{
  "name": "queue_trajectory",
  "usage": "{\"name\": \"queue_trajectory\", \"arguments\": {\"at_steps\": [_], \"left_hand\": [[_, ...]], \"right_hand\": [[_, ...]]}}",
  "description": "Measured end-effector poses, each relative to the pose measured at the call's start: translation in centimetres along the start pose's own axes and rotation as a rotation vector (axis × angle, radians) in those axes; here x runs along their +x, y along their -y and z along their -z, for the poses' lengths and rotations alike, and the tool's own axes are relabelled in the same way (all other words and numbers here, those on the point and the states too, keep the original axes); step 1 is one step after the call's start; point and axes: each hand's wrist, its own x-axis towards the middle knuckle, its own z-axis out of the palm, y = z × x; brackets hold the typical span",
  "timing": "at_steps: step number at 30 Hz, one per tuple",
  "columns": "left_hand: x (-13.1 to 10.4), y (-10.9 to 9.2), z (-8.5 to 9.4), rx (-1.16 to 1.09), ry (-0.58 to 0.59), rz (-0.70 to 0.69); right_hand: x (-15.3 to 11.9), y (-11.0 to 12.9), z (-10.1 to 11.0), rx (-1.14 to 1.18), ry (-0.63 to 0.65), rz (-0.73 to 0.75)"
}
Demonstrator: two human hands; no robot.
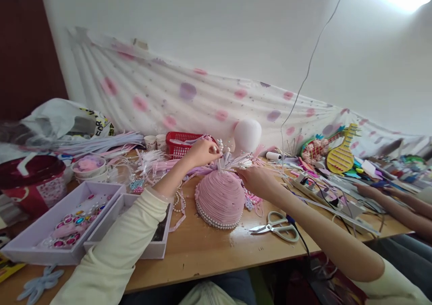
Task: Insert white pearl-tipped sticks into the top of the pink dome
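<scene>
At the table's (189,264) left end, one tray (20,248) held gems (72,230); the tray beside it held something dark. The red basket (175,151) stood toward the back edge. Your left hand (204,153) had thumb and finger nearly closed at the pearls (220,146); your right (254,179) was curled by the stems (225,161), its grip unclear. The pink dome (221,197) sat near the front edge, scissors (275,227) to its right, a spotted cloth (189,98) behind.
</scene>
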Motion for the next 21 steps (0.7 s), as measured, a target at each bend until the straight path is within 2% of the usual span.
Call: {"name": "queue_trajectory", "arguments": {"at_steps": [3, 6, 12, 21], "left_hand": [[-0.1, -0.2, -0.1, -0.041, -0.019, 0.005], [-0.2, -0.4, -0.3, -0.066, 0.001, 0.019], [-0.5, -1.1, -0.3, -0.074, 0.016, 0.015], [-0.2, -0.4, -0.6, -0.079, 0.001, 0.009]], "right_hand": [[0.8, -0.4, -0.4, 0.047, 0.029, 0.012], [1.3, -1.0, -0.9, 0.119, 0.054, 0.089], [2.0, -1.8, -1.4, 0.058, -0.013, 0.149], [0.9, -2.6, -1.5, 0.078, -0.126, 0.067]]}}
